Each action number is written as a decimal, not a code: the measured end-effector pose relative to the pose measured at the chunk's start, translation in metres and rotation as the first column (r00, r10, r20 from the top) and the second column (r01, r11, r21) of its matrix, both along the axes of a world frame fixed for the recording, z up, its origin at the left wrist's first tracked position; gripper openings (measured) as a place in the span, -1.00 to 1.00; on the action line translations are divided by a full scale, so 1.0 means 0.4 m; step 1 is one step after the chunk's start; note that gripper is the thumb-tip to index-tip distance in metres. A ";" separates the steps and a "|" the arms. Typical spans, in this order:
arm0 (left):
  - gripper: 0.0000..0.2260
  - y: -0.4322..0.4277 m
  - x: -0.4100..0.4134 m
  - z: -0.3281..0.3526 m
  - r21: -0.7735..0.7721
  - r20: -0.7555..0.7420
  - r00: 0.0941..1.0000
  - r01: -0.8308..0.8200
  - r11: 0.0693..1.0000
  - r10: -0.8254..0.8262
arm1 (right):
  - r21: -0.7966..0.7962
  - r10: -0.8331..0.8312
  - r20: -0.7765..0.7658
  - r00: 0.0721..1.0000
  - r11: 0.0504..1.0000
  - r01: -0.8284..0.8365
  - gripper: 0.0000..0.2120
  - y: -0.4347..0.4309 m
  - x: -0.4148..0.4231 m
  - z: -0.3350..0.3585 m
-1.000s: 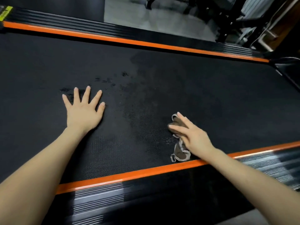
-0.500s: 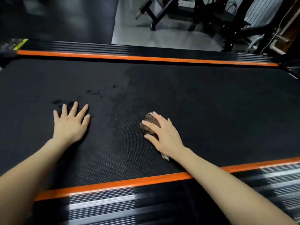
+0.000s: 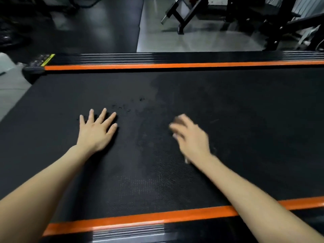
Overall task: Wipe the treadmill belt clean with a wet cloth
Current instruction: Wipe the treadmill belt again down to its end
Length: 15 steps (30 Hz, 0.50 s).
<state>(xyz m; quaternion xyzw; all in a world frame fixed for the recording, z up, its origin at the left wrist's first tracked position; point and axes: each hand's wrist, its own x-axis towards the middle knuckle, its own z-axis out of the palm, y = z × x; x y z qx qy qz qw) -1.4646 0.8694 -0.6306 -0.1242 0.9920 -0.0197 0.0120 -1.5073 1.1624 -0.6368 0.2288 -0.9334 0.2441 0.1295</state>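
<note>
The left hand [image 3: 95, 133] is lying flat on the belt [image 3: 245, 120], fingers spread wide. The cloth [image 3: 175, 136] is peeking out from under the right hand [image 3: 191, 137], which is too blurry to tell if it is gripping.

A glossy grey floor [image 3: 206, 41] is reflecting pale light along the top of the view. To its left, a black rubber floor mat [image 3: 98, 32] is covering the ground, meeting it along a straight edge. A black metal bench frame [image 3: 186, 17] is standing on the grey floor, one angled bar ending in a silver cap. Further right, a black bolted machine frame [image 3: 276, 27] is rising out of view. At the left edge, another patch of grey flooring [image 3: 10, 92] is showing.
</note>
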 end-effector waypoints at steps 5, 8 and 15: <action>-0.52 -0.033 -0.074 0.005 0.049 0.005 0.999 0.043 0.998 -0.044 | 0.129 0.490 -0.061 0.870 0.868 -0.480 -0.53 -0.053 0.151 -0.010; -0.51 -0.046 -0.112 -0.003 0.038 0.030 0.994 0.101 0.994 -0.102 | 0.174 0.341 -0.110 0.934 0.931 -0.320 -0.50 -0.023 0.000 -0.003; -0.43 -0.052 -0.123 -0.045 0.093 -0.054 0.993 0.111 0.990 -0.106 | -0.003 -0.180 -0.003 0.984 0.984 0.180 -0.73 -0.132 -0.128 -0.015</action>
